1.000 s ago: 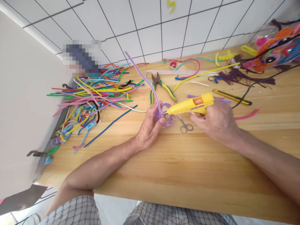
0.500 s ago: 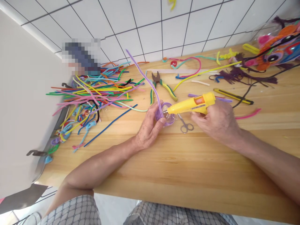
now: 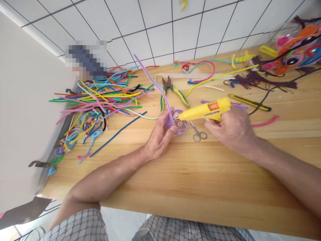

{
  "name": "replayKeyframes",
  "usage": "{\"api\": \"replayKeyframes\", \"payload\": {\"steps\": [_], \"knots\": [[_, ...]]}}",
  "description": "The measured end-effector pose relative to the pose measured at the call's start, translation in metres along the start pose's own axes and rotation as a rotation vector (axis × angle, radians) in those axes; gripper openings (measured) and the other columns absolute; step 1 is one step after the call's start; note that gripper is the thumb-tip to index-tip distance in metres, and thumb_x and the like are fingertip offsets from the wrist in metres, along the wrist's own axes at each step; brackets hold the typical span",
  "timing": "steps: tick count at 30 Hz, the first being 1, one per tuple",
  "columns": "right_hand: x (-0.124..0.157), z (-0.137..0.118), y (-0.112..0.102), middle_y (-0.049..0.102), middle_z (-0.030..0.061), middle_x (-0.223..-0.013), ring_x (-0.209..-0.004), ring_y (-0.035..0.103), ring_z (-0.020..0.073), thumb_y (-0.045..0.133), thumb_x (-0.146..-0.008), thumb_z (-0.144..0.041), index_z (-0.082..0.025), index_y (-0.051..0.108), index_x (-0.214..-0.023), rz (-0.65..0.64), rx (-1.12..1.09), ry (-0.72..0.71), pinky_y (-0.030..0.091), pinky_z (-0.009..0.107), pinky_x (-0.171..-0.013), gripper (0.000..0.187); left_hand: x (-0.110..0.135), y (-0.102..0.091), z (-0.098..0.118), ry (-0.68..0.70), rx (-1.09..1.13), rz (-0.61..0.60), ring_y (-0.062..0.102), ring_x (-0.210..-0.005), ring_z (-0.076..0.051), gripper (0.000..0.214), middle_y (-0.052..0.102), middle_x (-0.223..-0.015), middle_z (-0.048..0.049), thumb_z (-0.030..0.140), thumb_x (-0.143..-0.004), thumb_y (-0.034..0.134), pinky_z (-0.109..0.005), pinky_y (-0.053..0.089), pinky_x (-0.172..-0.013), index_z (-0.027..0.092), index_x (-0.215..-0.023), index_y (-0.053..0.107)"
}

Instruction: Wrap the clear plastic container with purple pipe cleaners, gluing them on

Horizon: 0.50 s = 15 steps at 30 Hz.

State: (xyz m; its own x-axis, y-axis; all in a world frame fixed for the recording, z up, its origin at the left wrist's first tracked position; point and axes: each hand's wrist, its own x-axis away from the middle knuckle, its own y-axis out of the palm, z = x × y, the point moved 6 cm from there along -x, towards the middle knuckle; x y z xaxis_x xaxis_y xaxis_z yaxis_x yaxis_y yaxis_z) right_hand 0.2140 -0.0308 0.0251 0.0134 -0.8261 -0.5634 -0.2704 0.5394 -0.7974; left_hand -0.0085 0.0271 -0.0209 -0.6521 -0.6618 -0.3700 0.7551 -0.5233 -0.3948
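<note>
My left hand (image 3: 160, 135) is closed around the side of a small clear round container wrapped in purple pipe cleaner (image 3: 181, 130). A long free end of the pipe cleaner sticks up from it, leaning to the far left. My right hand (image 3: 234, 129) grips a yellow hot glue gun (image 3: 200, 113), which points left. Its metal nozzle meets the purple coils near my left fingers; whether glue is coming out cannot be seen. Small scissors (image 3: 199, 134) lie just right of the container. Pliers with green and yellow handles (image 3: 168, 85) lie open behind it.
A heap of coloured pipe cleaners (image 3: 105, 100) covers the left of the wooden table (image 3: 188, 187). A yellow and black utility knife (image 3: 249, 102) lies at the right. A colourful figure (image 3: 296, 53) with dark cords stands at the back right, near the tiled wall (image 3: 160, 40).
The glue gun's nozzle has shifted very slightly left along the purple coils. Both hands keep their hold, and the things on the table have not moved.
</note>
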Motion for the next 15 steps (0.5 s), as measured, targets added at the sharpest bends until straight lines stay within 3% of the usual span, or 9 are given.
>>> {"api": "replayKeyframes", "payload": {"steps": [9, 15], "knots": [[-0.0010, -0.0022, -0.0030, 0.071, 0.0069, -0.074, -0.059, 0.054, 0.0173, 0.050, -0.084, -0.018, -0.018, 0.067, -0.084, 0.048, -0.026, -0.063, 0.039, 0.032, -0.059, 0.017, 0.0003, 0.0005, -0.0014, -0.002, -0.003, 0.000, 0.040, -0.166, -0.032, 0.062, 0.041, -0.176, -0.0137, 0.039, -0.115, 0.052, -0.059, 0.033, -0.141, 0.031, -0.171, 0.030], [-0.0003, 0.0035, 0.0008, 0.072, 0.0081, -0.076, -0.063, 0.055, 0.0198, 0.052, -0.085, -0.022, -0.015, 0.075, -0.095, -0.054, -0.003, 0.021, 0.042, 0.033, -0.061, 0.026, 0.0001, -0.0002, -0.0012, -0.012, -0.009, -0.008, 0.042, -0.165, -0.031, 0.062, 0.040, -0.176, -0.0146, 0.039, -0.115, 0.052, -0.058, 0.033, -0.141, 0.030, -0.171, 0.028]]}}
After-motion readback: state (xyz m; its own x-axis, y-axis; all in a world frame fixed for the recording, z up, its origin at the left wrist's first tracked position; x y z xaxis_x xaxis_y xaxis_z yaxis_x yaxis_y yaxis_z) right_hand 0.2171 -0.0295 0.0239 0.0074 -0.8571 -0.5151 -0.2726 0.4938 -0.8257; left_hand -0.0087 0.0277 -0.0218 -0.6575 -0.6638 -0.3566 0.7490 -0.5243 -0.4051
